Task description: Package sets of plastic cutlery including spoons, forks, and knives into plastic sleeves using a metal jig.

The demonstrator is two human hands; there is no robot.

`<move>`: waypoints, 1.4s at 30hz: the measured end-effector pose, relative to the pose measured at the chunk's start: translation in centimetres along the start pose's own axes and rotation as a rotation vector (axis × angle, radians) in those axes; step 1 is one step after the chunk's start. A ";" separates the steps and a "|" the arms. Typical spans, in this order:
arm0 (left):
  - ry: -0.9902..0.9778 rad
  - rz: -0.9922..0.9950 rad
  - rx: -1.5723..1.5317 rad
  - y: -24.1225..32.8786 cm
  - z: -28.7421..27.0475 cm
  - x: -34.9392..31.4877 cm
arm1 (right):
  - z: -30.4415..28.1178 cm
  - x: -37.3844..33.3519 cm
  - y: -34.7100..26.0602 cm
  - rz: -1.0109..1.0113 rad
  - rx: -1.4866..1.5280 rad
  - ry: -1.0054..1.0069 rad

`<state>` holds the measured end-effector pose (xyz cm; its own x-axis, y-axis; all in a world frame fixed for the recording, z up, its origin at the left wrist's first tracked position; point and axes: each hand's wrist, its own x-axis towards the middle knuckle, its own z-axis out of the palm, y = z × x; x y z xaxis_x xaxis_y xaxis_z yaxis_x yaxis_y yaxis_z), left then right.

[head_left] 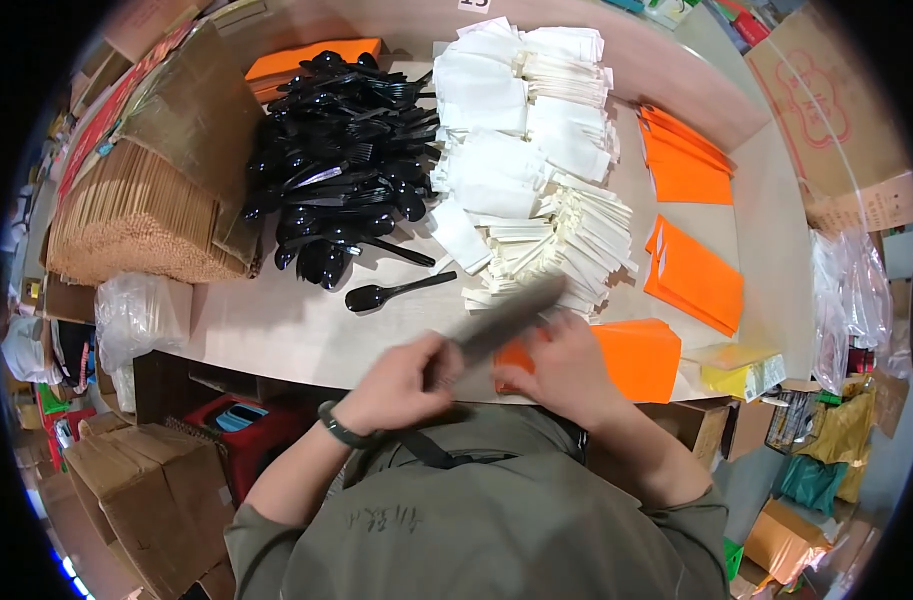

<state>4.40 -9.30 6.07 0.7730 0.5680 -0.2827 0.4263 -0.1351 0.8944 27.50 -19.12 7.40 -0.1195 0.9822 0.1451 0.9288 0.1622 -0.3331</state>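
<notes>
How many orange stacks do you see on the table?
4: one stack behind the black cutlery, two along the right side, and one at the front edge, partly hidden by the right hand. More may be hidden.

Camera sat on my head, looked steeply down through wide fisheye, facing forward over worktop (pixel 276 345): near edge close, far edge farther off, edges bowed. My left hand (pixel 401 385) and right hand (pixel 568 372) showed close below lens, at near edge.

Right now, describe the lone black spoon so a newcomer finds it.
On the pale table, find the black cutlery pile. Between it and the left hand lies the spoon, bowl left, handle right. Unlike the heaped pieces, it lies alone.
</notes>
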 end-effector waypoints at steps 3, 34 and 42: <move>0.445 -0.115 0.404 -3.2 -0.5 -1.5 | 0.3 0.3 -0.5 0.425 0.156 -0.328; 0.463 0.297 0.721 -6.7 -4.8 4.1 | 8.3 13.7 2.7 0.257 -0.158 -0.116; 0.613 0.114 0.600 -7.3 -6.1 1.1 | 1.5 11.8 -1.7 0.029 0.356 -0.113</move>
<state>-0.70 -2.73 1.29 0.5099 0.8392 0.1889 0.6708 -0.5255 0.5233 23.97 -7.70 8.28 -0.1512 0.9879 0.0338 0.7546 0.1375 -0.6416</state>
